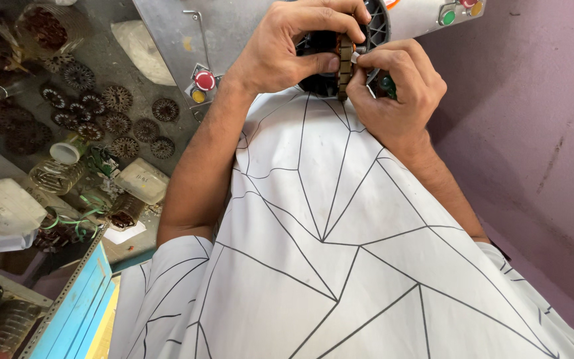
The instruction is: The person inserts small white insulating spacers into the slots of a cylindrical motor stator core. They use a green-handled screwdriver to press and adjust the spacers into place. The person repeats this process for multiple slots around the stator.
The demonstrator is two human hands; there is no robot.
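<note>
Left hand (287, 50) wraps over a dark round stator core (323, 63), grip closed on it, thumb pressed against its laminated brown edge (345, 66). Right hand (396, 93) pinches at that same edge with fingertips; grip narrow, also curled round a small green object (386, 85), kind unclear. Core held up against the grey machine panel (174, 33), above the white patterned shirt (340, 252). Similar wound cores (117, 123) lie well apart on the bench at left. Risk, as judged: fingertip pinch is slight; a slip could drop the core or nick a finger on the lamination edge.
</note>
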